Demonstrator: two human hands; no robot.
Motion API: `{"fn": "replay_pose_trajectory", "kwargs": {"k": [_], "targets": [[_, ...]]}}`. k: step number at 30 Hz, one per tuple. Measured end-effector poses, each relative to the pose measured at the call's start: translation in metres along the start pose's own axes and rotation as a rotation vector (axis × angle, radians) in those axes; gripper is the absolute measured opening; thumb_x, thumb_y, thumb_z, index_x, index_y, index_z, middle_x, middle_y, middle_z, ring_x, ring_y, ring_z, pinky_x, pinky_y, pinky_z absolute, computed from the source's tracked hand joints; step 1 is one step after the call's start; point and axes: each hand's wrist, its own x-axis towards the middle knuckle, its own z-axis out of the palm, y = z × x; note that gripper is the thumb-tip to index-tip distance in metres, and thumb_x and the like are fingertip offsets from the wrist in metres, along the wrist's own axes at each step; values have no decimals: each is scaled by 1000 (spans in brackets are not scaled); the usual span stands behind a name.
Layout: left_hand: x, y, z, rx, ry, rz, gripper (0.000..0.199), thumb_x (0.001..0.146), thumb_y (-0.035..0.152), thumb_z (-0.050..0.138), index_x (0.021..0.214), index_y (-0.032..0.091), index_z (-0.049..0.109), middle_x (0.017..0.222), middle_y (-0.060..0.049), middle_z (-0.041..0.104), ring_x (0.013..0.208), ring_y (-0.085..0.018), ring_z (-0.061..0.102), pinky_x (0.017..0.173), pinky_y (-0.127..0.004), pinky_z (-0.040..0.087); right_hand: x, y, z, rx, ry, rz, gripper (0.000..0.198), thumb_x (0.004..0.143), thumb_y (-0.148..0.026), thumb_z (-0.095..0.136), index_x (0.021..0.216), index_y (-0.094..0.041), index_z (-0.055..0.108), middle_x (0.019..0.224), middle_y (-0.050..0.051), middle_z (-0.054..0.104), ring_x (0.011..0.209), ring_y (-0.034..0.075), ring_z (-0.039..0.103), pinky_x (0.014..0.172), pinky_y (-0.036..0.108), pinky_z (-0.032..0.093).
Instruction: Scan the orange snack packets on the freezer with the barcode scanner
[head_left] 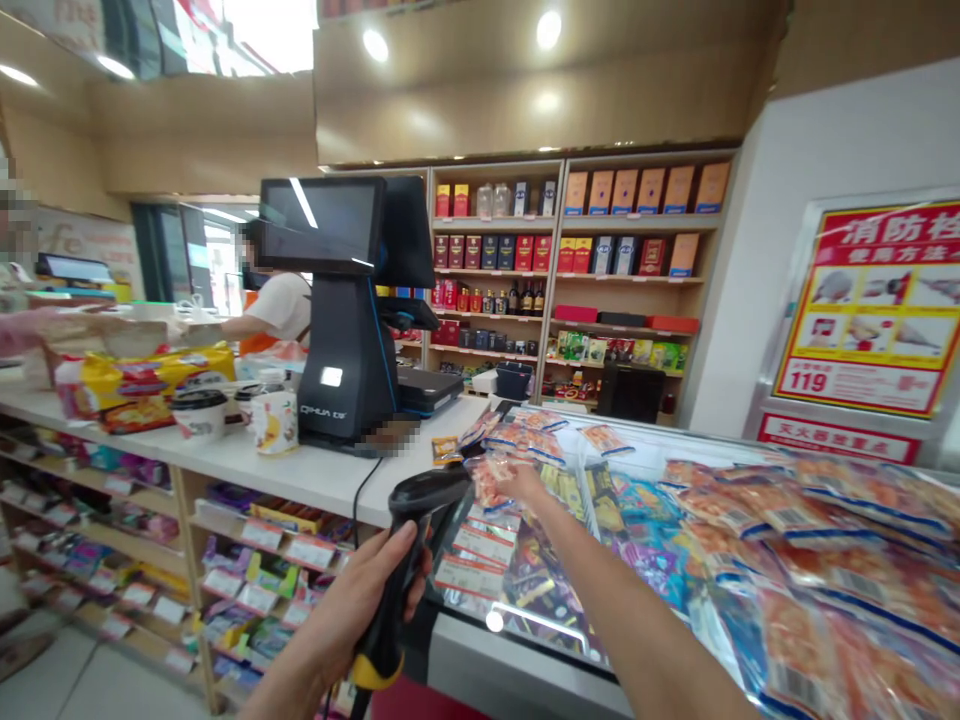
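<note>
Your left grip point(367, 585) is wrapped firmly round a black-and-yellow plastic handheld scanner point(415, 500), its head just beside the clear, blue-edged plastic food packets point(491, 485) at the near-left end of the glass. Your right grip point(521, 480) has fingers bent over those packets; can't tell if it's pinching one. Best to flatten the film, turn any barcode toward the scanner head, and not let fingers cover it. Containers: white-framed, glass-topped display case point(510, 655), colourful wrapped packs inside, bigger pile of clear packets point(810, 560) on top at right; white paper cup with black lid point(199, 418) on the white tabletop point(341, 475), contents hidden
</note>
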Motion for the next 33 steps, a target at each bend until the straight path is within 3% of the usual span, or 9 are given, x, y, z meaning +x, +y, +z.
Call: {"fn": "replay_pose_trajectory", "kwargs": {"k": [4,7,10,14,17,19,23,28,33], "targets": [[-3,-3,8,3,-82,11,31,69,45,49,67,14,52,50,1,54,39,-6,42,40,-18,33,-9,5,-52,-155,-251,-121,24,48,-24,67,71,-17,64,65,3,62,68,22,57,63,36,44],[-4,-4,16,31,-108,0,33,69,47,47,65,14,52,43,2,50,38,-7,42,40,-19,33,-28,2,-74,-346,-129,-168,34,53,-24,66,87,-23,63,97,8,59,95,29,49,77,46,37],[-5,-3,23,4,-100,19,31,69,46,49,70,15,52,52,1,54,39,-7,42,40,-19,34,-59,3,-67,-384,31,-158,35,73,-27,46,108,-29,52,121,8,43,110,27,38,84,49,31],[-8,-3,30,-23,-97,28,28,69,43,51,74,15,52,54,2,54,40,-7,43,40,-20,34,-86,11,-46,-391,-34,-168,35,78,-27,37,111,-33,48,131,4,30,121,27,21,90,54,19],[-10,-2,32,-18,-104,31,28,68,43,51,73,15,52,57,1,56,40,-7,44,40,-20,34,-86,17,-47,-385,-120,-202,35,74,-16,37,94,-32,59,129,-3,34,122,24,18,93,52,15],[-10,-1,33,-15,-104,36,29,68,43,52,73,14,51,58,0,56,40,-6,44,39,-20,35,-84,20,-56,-363,-39,-144,33,73,-14,36,89,-28,61,125,-1,39,119,22,26,93,45,20],[-10,0,33,-13,-110,38,31,69,42,51,83,14,51,55,1,55,40,-7,43,39,-20,35,-89,26,-70,-338,176,110,38,77,-35,32,104,-17,52,102,12,56,96,23,50,79,37,37],[-9,0,30,3,-116,46,30,69,42,51,79,13,52,55,0,55,40,-7,44,39,-20,35,-87,31,-61,-330,59,277,53,68,-56,37,84,-10,59,91,19,58,87,32,53,70,43,38],[-8,2,35,10,-138,21,30,69,44,50,70,14,51,43,3,50,38,-7,42,37,-19,32,-63,32,-61,222,194,299,37,64,-42,50,86,-13,55,76,8,61,73,21,57,59,30,42]]}}
